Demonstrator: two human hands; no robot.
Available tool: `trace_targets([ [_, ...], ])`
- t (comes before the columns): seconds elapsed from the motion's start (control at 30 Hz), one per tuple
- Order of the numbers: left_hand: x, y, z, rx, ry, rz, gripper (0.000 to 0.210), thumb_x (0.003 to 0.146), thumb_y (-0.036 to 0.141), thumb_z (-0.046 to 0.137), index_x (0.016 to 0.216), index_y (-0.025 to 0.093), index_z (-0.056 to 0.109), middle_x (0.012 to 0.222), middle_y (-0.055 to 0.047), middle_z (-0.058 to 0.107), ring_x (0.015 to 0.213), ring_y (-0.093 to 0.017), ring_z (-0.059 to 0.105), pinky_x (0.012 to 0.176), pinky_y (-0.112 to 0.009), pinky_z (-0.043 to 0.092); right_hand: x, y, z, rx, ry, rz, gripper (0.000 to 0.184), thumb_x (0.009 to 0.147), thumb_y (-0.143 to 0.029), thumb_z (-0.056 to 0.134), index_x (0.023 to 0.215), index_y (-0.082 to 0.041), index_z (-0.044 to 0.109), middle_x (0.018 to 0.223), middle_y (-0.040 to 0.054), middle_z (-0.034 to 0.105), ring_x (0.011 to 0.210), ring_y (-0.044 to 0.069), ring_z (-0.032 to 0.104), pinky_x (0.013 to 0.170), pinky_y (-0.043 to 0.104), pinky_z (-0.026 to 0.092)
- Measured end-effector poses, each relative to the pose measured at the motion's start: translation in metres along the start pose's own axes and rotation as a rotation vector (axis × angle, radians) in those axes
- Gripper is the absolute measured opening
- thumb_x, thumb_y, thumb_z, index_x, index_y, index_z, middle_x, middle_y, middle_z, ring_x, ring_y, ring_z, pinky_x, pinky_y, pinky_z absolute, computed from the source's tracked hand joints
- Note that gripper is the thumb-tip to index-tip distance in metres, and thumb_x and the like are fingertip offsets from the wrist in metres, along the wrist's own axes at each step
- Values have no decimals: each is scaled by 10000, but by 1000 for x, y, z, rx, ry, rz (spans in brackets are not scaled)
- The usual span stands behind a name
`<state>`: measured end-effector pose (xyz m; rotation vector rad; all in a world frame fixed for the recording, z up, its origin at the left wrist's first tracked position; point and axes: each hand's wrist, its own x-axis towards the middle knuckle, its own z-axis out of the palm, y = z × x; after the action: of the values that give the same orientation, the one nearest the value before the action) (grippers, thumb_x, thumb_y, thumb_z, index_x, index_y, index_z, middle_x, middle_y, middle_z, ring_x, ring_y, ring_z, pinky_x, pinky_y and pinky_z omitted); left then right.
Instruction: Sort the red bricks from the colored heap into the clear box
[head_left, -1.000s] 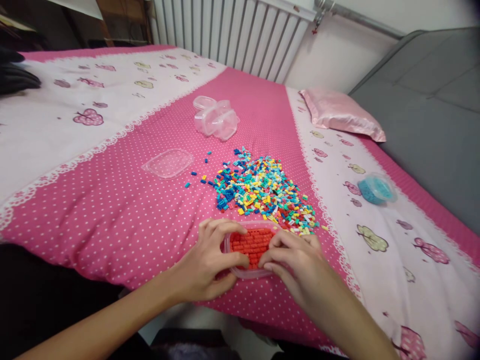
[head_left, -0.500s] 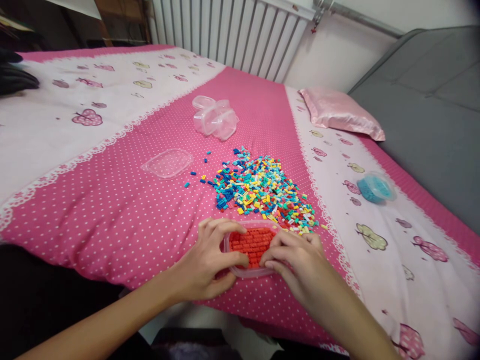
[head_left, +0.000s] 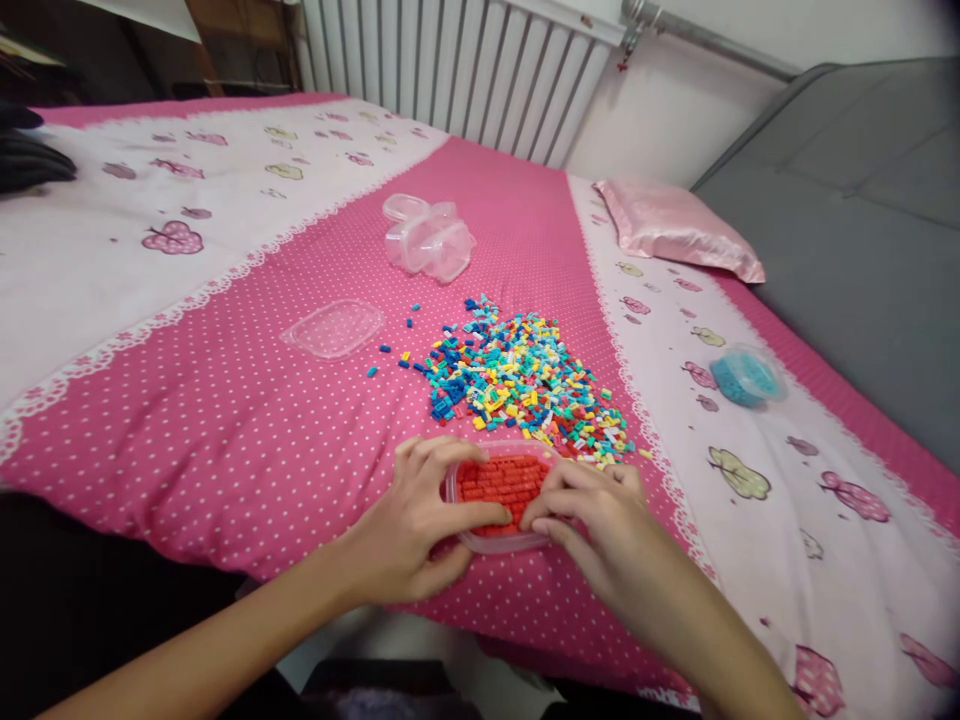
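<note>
Pink dotted bed cloth (head_left: 285,400) held a clear oval plastic tub (head_left: 501,544) of little red bricks (head_left: 504,484) near six o'clock. Left hand (head_left: 424,515) gripped its nine-o'clock side; right hand (head_left: 592,512) pinched narrowly, any held brick hidden. Gentle, steady pushes seemed best.

"What does the left hand (head_left: 416,520) hold?"
"The left end of a clear, oval plastic tub (head_left: 501,545) of small red bricks (head_left: 501,482); the right hand (head_left: 600,515) touches their right side."
"And beyond?"
"A multicoloured heap of small bricks (head_left: 525,378), on pink polka-dot bedding (head_left: 315,430)."
</note>
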<state>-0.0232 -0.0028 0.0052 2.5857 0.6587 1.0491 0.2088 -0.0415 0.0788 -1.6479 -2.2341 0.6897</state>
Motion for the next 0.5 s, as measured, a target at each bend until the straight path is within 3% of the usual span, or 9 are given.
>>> trace_targets([
  [0.5,2,2,1,50,33,20,440,787,113,568,1199,257,621,1371,-98,409,1244,-300,425,971,-485,327,1,-6,-5,15,-69,5,264,967,-96,597,844,-274,748,908,-18,669,945,198,602,845,397,241],
])
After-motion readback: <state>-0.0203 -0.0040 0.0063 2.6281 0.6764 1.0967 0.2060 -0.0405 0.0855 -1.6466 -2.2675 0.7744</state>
